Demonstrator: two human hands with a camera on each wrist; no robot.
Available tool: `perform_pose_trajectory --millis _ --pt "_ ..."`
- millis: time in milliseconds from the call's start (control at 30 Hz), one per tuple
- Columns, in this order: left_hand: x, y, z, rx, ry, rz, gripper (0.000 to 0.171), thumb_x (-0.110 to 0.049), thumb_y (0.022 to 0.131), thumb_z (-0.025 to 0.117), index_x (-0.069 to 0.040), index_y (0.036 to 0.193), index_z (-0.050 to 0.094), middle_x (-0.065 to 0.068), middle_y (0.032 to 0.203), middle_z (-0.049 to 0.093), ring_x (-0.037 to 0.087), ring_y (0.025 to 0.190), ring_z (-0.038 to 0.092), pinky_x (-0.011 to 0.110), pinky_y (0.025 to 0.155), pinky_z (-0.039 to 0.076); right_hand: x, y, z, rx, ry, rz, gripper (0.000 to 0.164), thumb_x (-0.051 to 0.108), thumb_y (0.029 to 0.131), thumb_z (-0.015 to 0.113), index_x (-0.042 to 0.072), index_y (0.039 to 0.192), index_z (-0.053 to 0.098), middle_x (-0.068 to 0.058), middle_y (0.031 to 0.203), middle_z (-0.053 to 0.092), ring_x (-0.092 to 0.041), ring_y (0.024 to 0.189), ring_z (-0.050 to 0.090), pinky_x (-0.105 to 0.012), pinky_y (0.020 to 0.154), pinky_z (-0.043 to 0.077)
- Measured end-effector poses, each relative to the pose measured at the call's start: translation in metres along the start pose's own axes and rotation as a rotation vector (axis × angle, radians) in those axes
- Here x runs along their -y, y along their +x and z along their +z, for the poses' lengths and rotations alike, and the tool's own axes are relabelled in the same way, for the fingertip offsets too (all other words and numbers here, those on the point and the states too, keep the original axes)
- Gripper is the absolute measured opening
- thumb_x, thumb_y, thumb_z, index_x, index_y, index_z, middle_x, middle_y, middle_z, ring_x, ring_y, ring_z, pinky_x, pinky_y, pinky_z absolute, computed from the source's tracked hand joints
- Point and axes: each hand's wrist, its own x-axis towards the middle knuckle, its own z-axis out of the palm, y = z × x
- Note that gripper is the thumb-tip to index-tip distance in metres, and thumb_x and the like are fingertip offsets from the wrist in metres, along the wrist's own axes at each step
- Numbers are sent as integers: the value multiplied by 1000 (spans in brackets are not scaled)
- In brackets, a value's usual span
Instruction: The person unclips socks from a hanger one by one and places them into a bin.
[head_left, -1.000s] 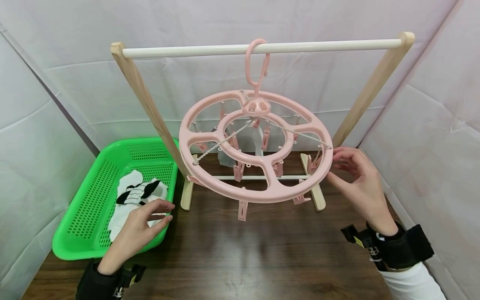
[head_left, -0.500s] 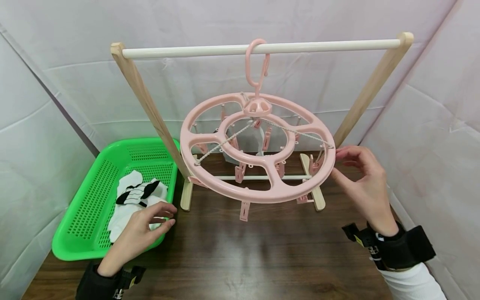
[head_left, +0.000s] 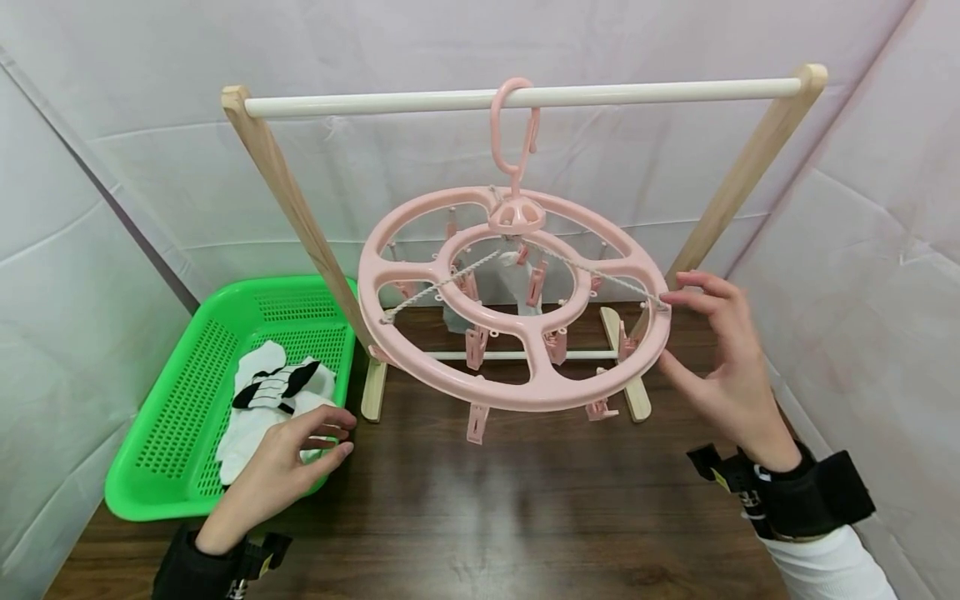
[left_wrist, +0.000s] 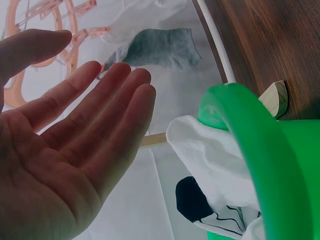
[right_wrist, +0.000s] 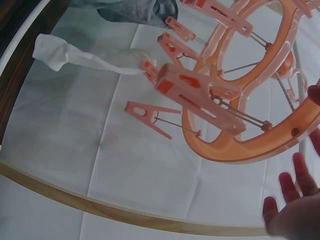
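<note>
A pink round clip hanger [head_left: 420, 367] hangs by its hook from a white rail [head_left: 360, 103]. My right hand [head_left: 723, 367] is at its right rim, fingers spread, index fingertip and thumb against the edge. Pink clips [right_wrist: 200, 95] dangle underneath. Toward the back hang a white sock [right_wrist: 75, 55] and a grey sock [left_wrist: 162, 47], partly hidden by the hanger in the head view. My left hand [head_left: 281, 467] hovers over the right edge of a green basket [head_left: 153, 500], fingers loosely extended, holding nothing. White socks with black patches [head_left: 262, 392] lie in the basket.
Wooden posts [head_left: 288, 196] with feet [head_left: 373, 392] carry the rail, and a lower white bar [head_left: 442, 356] joins them. White cloth walls [head_left: 885, 275] enclose the back and sides. The stand and basket rest on a dark wooden floor [head_left: 480, 517].
The hanger swings slightly right, then turns a little, its front clip shifting left. My right hand's fingers spread and the index finger rises along the rim. My left hand barely moves.
</note>
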Motion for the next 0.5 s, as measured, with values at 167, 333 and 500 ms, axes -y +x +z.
perform_pose_trajectory --millis 167,333,500 --pt "0 0 1 2 1 -5 22 2 88 69 -7 107 62 -1 101 65 25 91 66 31 73 55 14 3 7 -27 194 -86 51 31 92 66 -19 98 59 -29 113 51 -26 115 47 -29 100 37" --pt "0 -1 1 0 -3 -8 23 2 88 69 -7 108 62 -1 102 64 26 92 66 31 74 55 13 2 10 -50 276 -137 42 22 91 68 -19 94 61 -29 107 53 -26 108 50 -25 95 42" --pt "-1 -1 1 -4 5 10 23 2 88 68 -7 108 62 -1 101 64 25 90 66 31 73 56 6 1 8 -52 175 -176 43 29 92 67 -13 89 65 -27 101 57 -22 104 53 -24 92 41"
